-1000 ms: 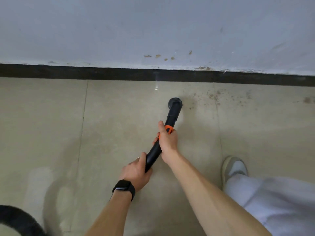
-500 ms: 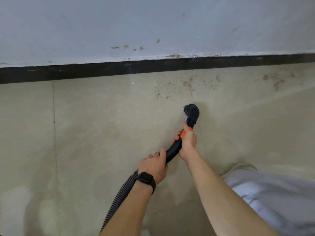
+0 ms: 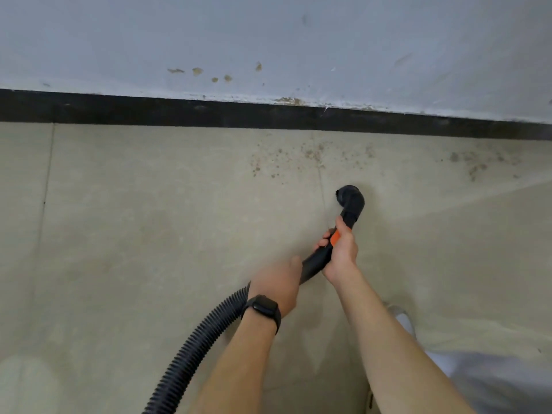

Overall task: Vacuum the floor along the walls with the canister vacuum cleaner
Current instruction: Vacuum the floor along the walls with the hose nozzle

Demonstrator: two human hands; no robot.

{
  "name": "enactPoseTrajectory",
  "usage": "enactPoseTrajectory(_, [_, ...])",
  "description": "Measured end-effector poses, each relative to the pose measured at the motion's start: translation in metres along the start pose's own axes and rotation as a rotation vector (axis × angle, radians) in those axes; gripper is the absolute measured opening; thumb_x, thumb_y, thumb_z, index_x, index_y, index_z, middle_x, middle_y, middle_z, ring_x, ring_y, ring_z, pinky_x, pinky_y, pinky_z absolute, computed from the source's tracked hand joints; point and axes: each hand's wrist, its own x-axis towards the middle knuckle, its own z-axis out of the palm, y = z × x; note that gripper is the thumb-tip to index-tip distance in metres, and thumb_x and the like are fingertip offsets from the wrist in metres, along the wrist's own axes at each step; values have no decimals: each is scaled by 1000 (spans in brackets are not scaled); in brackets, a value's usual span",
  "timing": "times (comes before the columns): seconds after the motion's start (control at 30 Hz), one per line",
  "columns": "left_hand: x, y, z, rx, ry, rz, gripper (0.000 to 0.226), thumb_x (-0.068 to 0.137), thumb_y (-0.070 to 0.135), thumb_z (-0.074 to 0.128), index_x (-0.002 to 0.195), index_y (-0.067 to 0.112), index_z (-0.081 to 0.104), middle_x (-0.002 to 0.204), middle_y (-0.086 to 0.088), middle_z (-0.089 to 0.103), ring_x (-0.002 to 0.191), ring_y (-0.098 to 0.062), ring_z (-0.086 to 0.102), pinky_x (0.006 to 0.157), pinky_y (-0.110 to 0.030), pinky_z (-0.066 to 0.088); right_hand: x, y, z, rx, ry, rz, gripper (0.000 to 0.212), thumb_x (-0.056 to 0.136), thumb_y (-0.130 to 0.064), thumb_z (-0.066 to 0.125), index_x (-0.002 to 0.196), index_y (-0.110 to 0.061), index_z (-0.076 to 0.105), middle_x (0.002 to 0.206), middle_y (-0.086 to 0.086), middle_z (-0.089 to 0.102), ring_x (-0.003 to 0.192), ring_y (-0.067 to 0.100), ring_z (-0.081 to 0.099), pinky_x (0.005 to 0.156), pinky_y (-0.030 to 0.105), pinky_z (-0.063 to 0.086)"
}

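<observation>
Left hand (image 3: 276, 286) and right hand (image 3: 342, 252) grip wand (image 3: 316, 261) (black).

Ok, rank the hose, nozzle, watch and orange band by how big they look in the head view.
Largest: hose.
Next, about alike: nozzle and watch; the watch is nearer the camera, so I won't rank them.
Smallest: orange band.

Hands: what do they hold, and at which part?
Both hold the vacuum wand. The right hand grips it at the orange band; the left hand grips its rear end, by the hose.
</observation>
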Motion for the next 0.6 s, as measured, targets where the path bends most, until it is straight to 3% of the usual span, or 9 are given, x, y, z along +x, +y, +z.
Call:
enactPoseTrajectory(0.1, [-12, -20, 10, -8, 50, -39, 36, 94, 32, 47, 126, 17, 38, 110, -3, 61, 96, -29, 61, 64, -34, 36, -1, 19, 8, -8, -74, 42, 32, 96, -36, 68, 80, -18, 47, 61, -3, 47, 41, 13, 41, 46, 24, 39])
enactPoseTrajectory(0.2, [-29, -47, 20, -54, 147, -55, 47, 72, 33, 74, 105, 19, 43, 78, 1, 62, 63, -26, 63, 46, -30, 39, -5, 46, 23, -3, -161, 96, 32, 95, -37, 70, 82, -19, 46, 61, -3, 47, 42, 14, 41, 48, 25, 38])
enactPoseTrajectory(0.27, [-43, -60, 29, -23, 143, -101, 57, 58, 31, 82, 95, 20, 40, 64, 3, 58, 48, -24, 58, 39, -25, 30, -11, 63, 33, -10, -227, 123, 31, 96, -36, 69, 82, -20, 47, 59, -3, 47, 42, 14, 41, 48, 25, 36])
enactPoseTrajectory(0.37, [-69, -69, 33, 41, 151, -197, 60, 53, 33, 85, 91, 21, 39, 60, 4, 55, 45, -22, 57, 39, -23, 21, -26, 85, 43, -60, -313, 163, 27, 97, -35, 69, 83, -20, 50, 59, -3, 48, 41, 15, 41, 47, 23, 37])
enactPoseTrajectory(0.6, [-91, -72, 29, 55, 203, -316, 66, 45, 30, 89, 89, 19, 41, 56, 6, 52, 38, -21, 53, 40, -18, 19, -45, 96, 59, -130, -424, 232, 24, 97, -35, 68, 87, -21, 52, 60, -2, 47, 42, 15, 39, 46, 22, 37])
